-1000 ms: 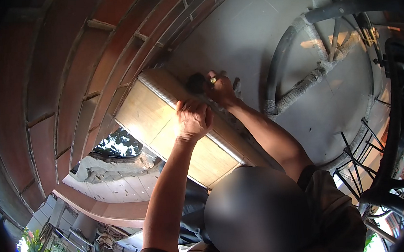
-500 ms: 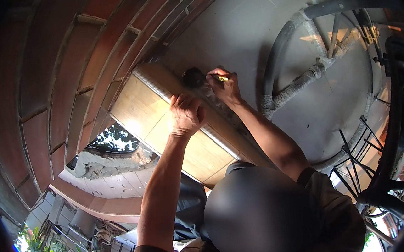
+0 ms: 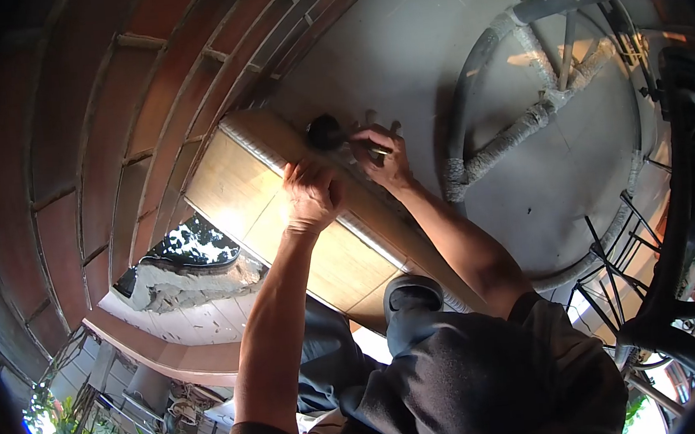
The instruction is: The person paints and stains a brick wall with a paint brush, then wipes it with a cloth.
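My left hand (image 3: 311, 195) is closed, its fingers curled down at the edge of the tan tiled step (image 3: 231, 165); anything inside them is hidden. My right hand (image 3: 385, 157) is over the far side of the step, beside the pale wall. Its thumb and index finger pinch a small, thin yellowish thing (image 3: 379, 150), too small to name, while the other fingers stick out. Close to those fingertips is a dark round object (image 3: 324, 132) whose kind I cannot make out.
A red brick wall (image 3: 100, 131) rises on the left. To the right, a large wheel-like ring (image 3: 458, 116) with wrapped spokes stands against the pale wall, near a black bicycle frame (image 3: 670, 271). My dark shoe (image 3: 412, 294) and clothed knee (image 3: 460, 364) are below.
My right hand has turned slightly and lifted some fingers away from its grip. My left hand stays at the step edge. The knee and shoe show more fully after a small view shift.
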The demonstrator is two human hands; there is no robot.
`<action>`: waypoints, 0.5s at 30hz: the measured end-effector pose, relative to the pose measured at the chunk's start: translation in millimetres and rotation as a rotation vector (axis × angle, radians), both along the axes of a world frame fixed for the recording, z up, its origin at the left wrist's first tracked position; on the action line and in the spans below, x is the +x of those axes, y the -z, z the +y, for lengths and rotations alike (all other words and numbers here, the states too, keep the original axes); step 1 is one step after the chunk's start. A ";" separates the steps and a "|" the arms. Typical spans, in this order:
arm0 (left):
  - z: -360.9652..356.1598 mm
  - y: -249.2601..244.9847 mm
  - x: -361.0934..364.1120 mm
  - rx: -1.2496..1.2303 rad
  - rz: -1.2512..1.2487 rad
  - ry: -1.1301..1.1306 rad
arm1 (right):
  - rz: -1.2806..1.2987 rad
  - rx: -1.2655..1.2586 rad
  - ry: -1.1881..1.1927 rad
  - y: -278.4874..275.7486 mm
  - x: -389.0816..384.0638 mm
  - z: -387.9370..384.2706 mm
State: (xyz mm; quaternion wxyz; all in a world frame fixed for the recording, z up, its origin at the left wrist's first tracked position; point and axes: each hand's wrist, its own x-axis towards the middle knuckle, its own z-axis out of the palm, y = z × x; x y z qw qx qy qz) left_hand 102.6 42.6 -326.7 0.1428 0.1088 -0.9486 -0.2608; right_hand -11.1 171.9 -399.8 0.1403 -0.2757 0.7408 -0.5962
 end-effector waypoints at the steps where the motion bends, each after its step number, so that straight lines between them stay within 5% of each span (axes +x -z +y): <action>1: 0.5 -0.6 1.6 -0.012 -0.007 -0.001 | -0.029 0.019 0.001 -2.2 2.6 2.5; 15: 0.6 -0.6 -0.2 -0.013 -0.023 0.007 | -0.201 -0.011 0.054 -2.3 13.4 4.0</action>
